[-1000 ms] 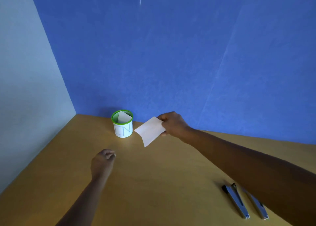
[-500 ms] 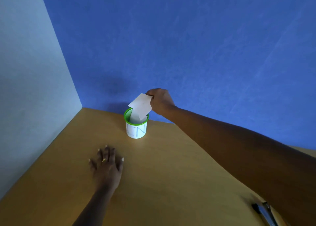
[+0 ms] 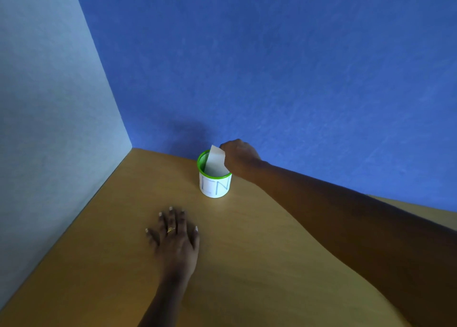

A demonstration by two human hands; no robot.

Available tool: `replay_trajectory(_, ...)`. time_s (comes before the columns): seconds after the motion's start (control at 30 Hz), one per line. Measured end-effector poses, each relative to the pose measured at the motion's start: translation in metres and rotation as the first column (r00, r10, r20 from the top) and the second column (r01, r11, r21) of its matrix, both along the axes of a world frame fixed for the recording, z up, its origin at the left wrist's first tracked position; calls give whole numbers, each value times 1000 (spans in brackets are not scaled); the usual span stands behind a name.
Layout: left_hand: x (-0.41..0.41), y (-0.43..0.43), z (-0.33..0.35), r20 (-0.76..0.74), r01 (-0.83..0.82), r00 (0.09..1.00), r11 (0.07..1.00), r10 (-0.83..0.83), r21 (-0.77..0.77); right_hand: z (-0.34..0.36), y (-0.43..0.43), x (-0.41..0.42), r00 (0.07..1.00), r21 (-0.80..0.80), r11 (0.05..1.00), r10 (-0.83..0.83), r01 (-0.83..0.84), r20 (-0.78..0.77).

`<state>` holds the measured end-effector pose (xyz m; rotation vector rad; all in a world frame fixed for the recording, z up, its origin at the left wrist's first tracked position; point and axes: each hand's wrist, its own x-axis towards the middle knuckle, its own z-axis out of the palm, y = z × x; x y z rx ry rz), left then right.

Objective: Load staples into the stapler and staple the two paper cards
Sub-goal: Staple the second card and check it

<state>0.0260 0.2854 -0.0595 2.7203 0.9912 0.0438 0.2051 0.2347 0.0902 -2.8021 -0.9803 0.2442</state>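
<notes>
Pinches paper card with right hand, lower end inside green-rimmed white cup lettered "IN". Rests left hand flat on wooden table, fingers straight.

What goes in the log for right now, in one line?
right hand: holds paper card, lower end inside green-rimmed cup | left hand: flat on table

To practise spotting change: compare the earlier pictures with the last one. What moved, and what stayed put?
The right hand carried the white card from beside the cup over its rim and down inside, still pinching its top. The left hand uncurled and lies flat on the table. The cup stayed put.
</notes>
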Motion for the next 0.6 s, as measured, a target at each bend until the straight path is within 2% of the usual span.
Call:
replay_trajectory(0.2, 1, 0, 1, 17, -11, 1000, 1000, 10, 17, -11, 6, -9, 982, -208, 970, 150, -123, 117)
replay_trajectory(0.37, 0, 0, -1, 6, -15, 1000, 999, 14, 40, -19, 9, -13, 971, -300, 936, 221, -186, 88)
replay_trajectory(0.5, 0, 0, -1, 15, -10, 1000, 999, 9, 50, -19, 10, -12, 972, -303, 933, 225, -193, 72)
replay_trajectory(0.6, -1, 1, -3, 39, -8, 999, 997, 6, 75, -17, 9, -14, 984, -235, 960, 171, -155, 51)
